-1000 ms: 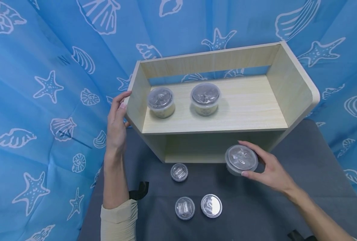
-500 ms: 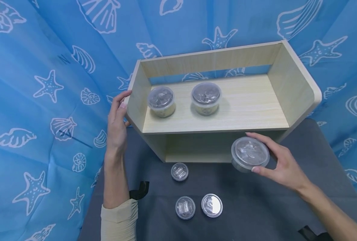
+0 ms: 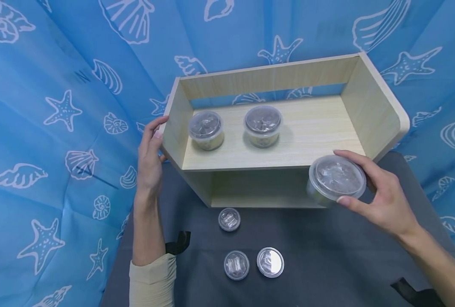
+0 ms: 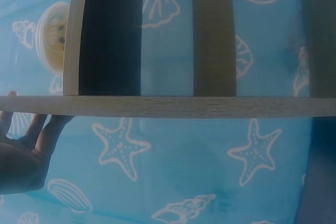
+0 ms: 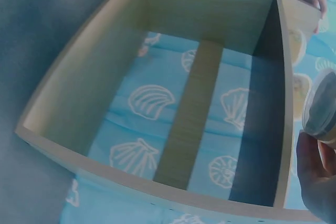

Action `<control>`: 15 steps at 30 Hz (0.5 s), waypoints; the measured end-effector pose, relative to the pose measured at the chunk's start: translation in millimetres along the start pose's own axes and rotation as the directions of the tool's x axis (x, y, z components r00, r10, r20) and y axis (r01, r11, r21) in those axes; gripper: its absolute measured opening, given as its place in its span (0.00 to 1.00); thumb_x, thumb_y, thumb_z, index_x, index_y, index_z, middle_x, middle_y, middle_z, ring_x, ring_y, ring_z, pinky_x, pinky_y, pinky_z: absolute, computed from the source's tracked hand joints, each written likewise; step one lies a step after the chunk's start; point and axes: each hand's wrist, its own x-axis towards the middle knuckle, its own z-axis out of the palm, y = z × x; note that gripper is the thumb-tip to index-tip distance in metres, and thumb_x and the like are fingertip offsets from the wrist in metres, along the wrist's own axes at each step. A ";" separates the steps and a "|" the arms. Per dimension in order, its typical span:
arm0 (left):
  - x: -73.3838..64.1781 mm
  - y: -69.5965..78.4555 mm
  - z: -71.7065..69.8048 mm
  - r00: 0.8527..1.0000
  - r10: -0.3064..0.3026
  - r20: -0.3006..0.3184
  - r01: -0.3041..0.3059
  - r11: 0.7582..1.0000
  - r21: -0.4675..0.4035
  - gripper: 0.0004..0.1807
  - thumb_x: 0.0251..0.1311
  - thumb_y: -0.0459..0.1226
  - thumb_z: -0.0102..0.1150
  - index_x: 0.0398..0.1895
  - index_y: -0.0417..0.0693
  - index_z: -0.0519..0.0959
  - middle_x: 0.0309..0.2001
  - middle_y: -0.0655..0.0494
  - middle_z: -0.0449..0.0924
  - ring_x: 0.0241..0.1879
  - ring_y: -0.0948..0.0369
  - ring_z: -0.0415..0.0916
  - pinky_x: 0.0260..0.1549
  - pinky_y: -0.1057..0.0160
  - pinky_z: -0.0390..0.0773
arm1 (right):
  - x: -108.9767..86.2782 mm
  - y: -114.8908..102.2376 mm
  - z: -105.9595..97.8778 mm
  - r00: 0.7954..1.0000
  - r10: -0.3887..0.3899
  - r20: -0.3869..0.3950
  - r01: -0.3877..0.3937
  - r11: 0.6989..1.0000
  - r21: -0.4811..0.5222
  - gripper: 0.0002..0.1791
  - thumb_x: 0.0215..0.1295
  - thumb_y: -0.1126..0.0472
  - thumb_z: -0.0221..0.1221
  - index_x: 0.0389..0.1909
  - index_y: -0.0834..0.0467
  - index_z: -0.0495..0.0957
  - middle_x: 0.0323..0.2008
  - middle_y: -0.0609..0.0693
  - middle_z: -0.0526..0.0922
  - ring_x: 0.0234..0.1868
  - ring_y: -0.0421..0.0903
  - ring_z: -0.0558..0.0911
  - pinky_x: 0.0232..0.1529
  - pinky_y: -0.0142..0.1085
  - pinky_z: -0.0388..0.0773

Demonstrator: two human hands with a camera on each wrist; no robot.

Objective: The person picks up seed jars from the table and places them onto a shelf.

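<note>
In the head view, my right hand (image 3: 381,198) grips a round clear plastic tub (image 3: 336,179) with a translucent lid, thumb at the near rim and fingers at the far side. The tub is raised in front of the shelf's right part, overlapping the board's front edge. My left hand (image 3: 149,157) rests against the left side panel of the pale wooden shelf (image 3: 312,149). Its fingers touch the panel's outer side in the left wrist view. Two similar lidded tubs, a left one (image 3: 206,130) and a middle one (image 3: 263,125), stand on the upper board.
Three small round lidded cups lie on the dark grey table (image 3: 327,268): one cup (image 3: 229,219) close to the shelf, another (image 3: 236,265) nearer, and a third cup (image 3: 270,262) beside it. A blue curtain (image 3: 58,140) with shell prints hangs behind and at the sides.
My right hand has carried the tub up and to the right, from before the lower compartment to the upper board's front edge. The left hand stays at the side panel.
</note>
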 end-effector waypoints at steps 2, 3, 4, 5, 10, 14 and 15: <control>-0.3 -0.3 -0.2 1.000 0.000 -0.001 0.000 1.000 -0.001 0.22 0.76 0.46 0.40 0.67 0.54 0.70 0.63 0.54 0.69 0.56 0.51 0.70 0.47 0.35 0.69 | 4.4 -3.0 -3.1 1.000 0.020 -0.013 -0.020 0.999 -0.034 0.46 0.40 0.78 0.70 0.67 0.70 0.68 0.59 0.49 0.78 0.52 0.42 0.77 0.53 0.22 0.72; -0.4 -0.5 -0.2 1.000 0.000 0.000 0.000 1.000 0.000 0.22 0.76 0.46 0.40 0.68 0.54 0.70 0.64 0.54 0.69 0.56 0.51 0.70 0.47 0.36 0.69 | 6.4 -4.2 -4.4 0.999 0.031 -0.018 -0.031 0.998 -0.052 0.46 0.41 0.79 0.69 0.67 0.68 0.68 0.59 0.48 0.77 0.52 0.41 0.76 0.54 0.21 0.72; -0.6 -0.5 -0.1 1.000 0.000 0.001 0.000 1.000 -0.001 0.22 0.76 0.46 0.40 0.68 0.54 0.70 0.64 0.54 0.69 0.56 0.51 0.70 0.46 0.36 0.70 | 8.4 -5.2 -5.3 0.999 0.041 -0.023 -0.042 0.997 -0.062 0.46 0.41 0.79 0.69 0.68 0.68 0.67 0.59 0.48 0.77 0.53 0.41 0.76 0.54 0.20 0.72; -0.7 -0.5 -0.1 1.000 0.001 0.001 -0.001 1.000 0.000 0.22 0.76 0.46 0.40 0.68 0.54 0.70 0.64 0.54 0.69 0.56 0.51 0.70 0.46 0.37 0.70 | 10.4 -6.3 -6.2 0.998 0.050 -0.027 -0.052 0.996 -0.076 0.46 0.42 0.79 0.69 0.68 0.67 0.67 0.60 0.47 0.76 0.53 0.40 0.75 0.55 0.20 0.71; -0.5 0.3 0.6 1.000 -0.002 0.001 0.002 1.000 0.003 0.22 0.76 0.46 0.39 0.68 0.55 0.70 0.64 0.54 0.69 0.56 0.51 0.70 0.45 0.39 0.71 | 20.2 -12.0 -6.2 0.992 0.119 -0.038 -0.122 0.986 -0.112 0.46 0.46 0.80 0.68 0.71 0.61 0.66 0.61 0.45 0.73 0.55 0.39 0.74 0.57 0.18 0.69; -0.7 0.9 0.8 1.000 0.000 -0.001 0.000 1.000 0.007 0.22 0.76 0.45 0.39 0.68 0.54 0.70 0.64 0.54 0.69 0.56 0.52 0.70 0.45 0.39 0.71 | 26.9 -15.3 -4.2 0.980 0.193 -0.053 -0.198 0.973 -0.117 0.48 0.48 0.79 0.69 0.72 0.55 0.65 0.63 0.46 0.71 0.56 0.38 0.73 0.57 0.17 0.68; -0.8 1.0 0.8 1.000 0.001 -0.001 -0.001 1.000 0.006 0.22 0.76 0.45 0.39 0.68 0.54 0.70 0.64 0.54 0.69 0.56 0.52 0.70 0.45 0.39 0.71 | 28.4 -15.6 -3.8 0.976 0.209 -0.061 -0.214 0.970 -0.115 0.48 0.48 0.79 0.69 0.73 0.54 0.65 0.63 0.46 0.71 0.55 0.37 0.73 0.56 0.17 0.68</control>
